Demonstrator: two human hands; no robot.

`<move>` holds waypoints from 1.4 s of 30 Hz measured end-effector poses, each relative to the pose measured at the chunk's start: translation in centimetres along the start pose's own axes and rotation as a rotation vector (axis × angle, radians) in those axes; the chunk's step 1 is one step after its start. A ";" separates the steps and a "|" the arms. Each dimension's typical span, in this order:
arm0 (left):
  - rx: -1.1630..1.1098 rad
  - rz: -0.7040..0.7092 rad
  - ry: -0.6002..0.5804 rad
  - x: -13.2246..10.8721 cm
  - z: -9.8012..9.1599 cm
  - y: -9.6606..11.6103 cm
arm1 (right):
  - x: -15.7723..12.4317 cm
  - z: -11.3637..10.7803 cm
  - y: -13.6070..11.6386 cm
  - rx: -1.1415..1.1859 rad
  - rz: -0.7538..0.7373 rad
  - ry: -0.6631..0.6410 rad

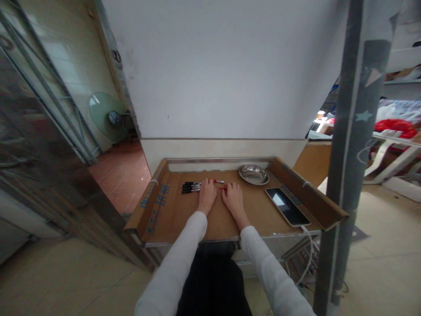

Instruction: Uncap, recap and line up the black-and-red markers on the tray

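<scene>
Several black markers (190,188) lie side by side on the cardboard-lined table, their right ends under my left hand (207,195). The fingers of that hand are bent down and closed over a marker; its exact grip is partly hidden. A marker end with red and white (218,181) sticks out to the right beyond my left fingertips. My right hand (234,199) is close beside it, its fingers closed at a small red piece (224,188) that looks like the red end of a marker. Both palms face down, low over the cardboard (253,215).
A round metal dish (253,174) stands at the back right. In front of it lies a phone (287,206) with a white cable (311,250) hanging off the front edge. Folded cardboard sides (305,193) border the table. A grey pillar (353,131) rises at the right.
</scene>
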State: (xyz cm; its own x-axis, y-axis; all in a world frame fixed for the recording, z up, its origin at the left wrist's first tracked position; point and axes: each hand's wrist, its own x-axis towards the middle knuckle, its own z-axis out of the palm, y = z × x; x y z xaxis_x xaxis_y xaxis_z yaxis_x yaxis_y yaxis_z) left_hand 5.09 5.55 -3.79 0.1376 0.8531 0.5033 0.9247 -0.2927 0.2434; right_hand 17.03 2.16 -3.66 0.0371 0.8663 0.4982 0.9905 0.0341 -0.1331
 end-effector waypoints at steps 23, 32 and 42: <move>-0.392 0.176 -0.128 -0.3 0.0 -0.7 | 0.3 -0.6 0.2 0.067 -0.023 -0.075; -0.551 0.179 -0.080 -0.2 -0.1 -0.5 | 0.2 -1.6 0.0 0.098 -0.106 -0.096; -0.183 0.175 -0.079 -0.4 -0.2 0.2 | -2.0 -2.2 0.0 0.226 -0.083 -0.020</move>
State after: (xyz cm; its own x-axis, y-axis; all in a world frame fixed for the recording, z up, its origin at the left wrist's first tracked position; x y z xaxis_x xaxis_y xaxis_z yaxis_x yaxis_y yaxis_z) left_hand 5.11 5.01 -3.76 0.3240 0.8113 0.4866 0.8055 -0.5063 0.3080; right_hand 17.22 -0.70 -2.77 -0.0481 0.8654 0.4988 0.9353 0.2143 -0.2815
